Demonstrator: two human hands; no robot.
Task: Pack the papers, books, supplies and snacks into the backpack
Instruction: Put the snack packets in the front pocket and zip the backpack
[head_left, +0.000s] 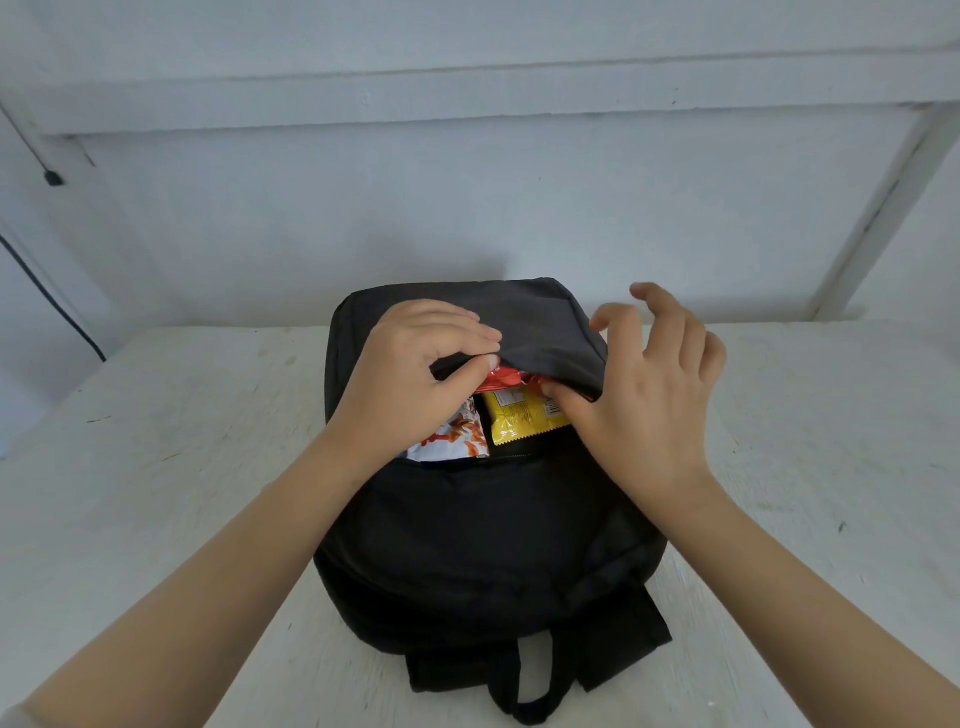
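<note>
A black backpack (483, 535) lies flat on the white table (156, 467), its straps toward me. Its upper pocket gapes open. Inside show a yellow snack packet (519, 418), a red packet (501, 378) and a white and orange packet (457, 439). My left hand (410, 374) pinches the black flap (540, 322) at the pocket's upper edge. My right hand (649, 395) rests at the pocket's right side, thumb pressing on the yellow packet under the flap, the other fingers spread and lifted.
A white wall with ledges rises behind the table. A dark cable (47, 296) hangs along the wall at the left. A white slanted post (883, 208) stands at the right. Bare tabletop lies on both sides of the backpack.
</note>
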